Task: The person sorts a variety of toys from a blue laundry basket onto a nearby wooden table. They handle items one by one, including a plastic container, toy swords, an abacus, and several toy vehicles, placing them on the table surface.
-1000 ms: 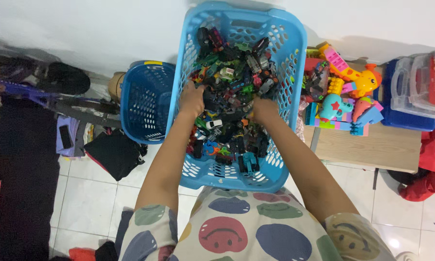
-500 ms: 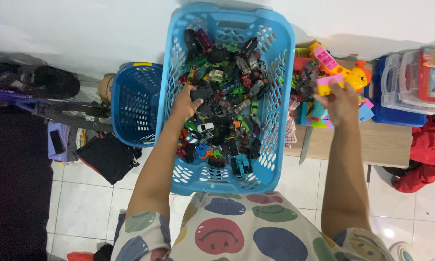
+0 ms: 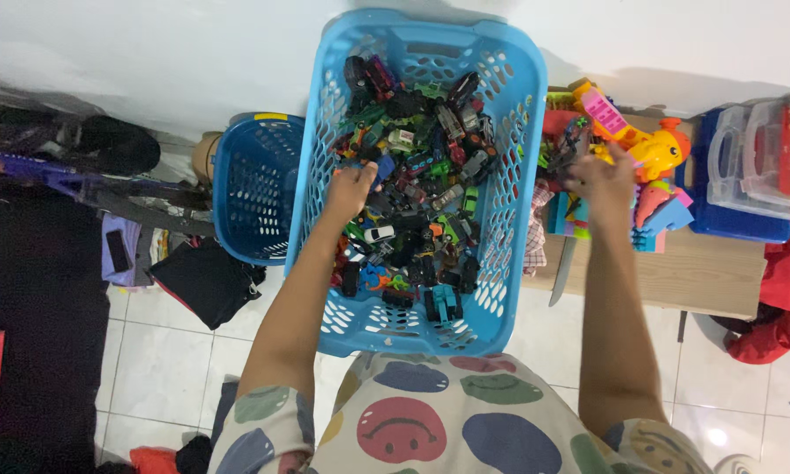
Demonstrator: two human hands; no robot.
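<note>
Left hand (image 3: 353,189) curled among toy cars (image 3: 417,189) in light-blue basket (image 3: 509,132); right hand (image 3: 604,180) on worktop toy pile (image 3: 627,145), grip probably closed, unclear.

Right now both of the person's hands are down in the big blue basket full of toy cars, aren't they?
Not quite. Only the left hand is in the big blue basket among the toy cars. The right hand is outside it, over the pile of colourful plastic toys on the wooden table beside the basket. The head view shows this.
</note>
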